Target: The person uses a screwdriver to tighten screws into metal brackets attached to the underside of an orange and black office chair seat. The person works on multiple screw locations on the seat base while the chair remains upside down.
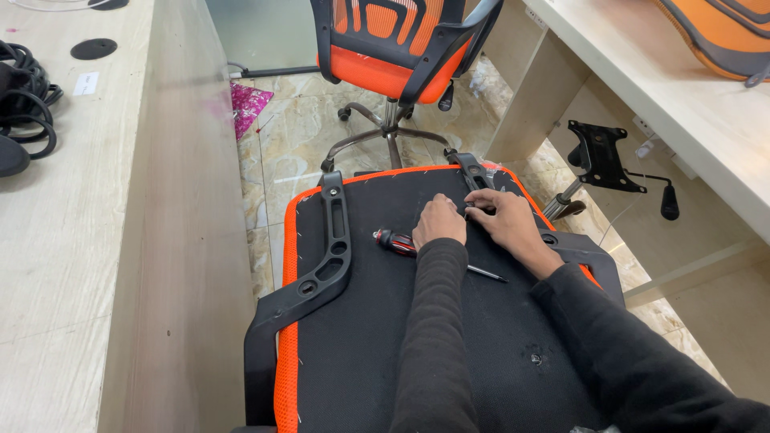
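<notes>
Both hands work near the far edge of the upside-down chair seat. The left hand and right hand pinch something tiny together, likely a screw. The screwdriver lies under the left wrist; picking it up seems next.

Looks like an office that's getting furnished, or a furniture assembly spot inside one. You've got long pale wood-grain desks with round cable holes on both sides, a finished orange mesh office chair on casters, and glossy marble-look floor tiles. There's also an upturned chair seat with a screwdriver on it and a loose black tilt mechanism lying by the desk.
</notes>
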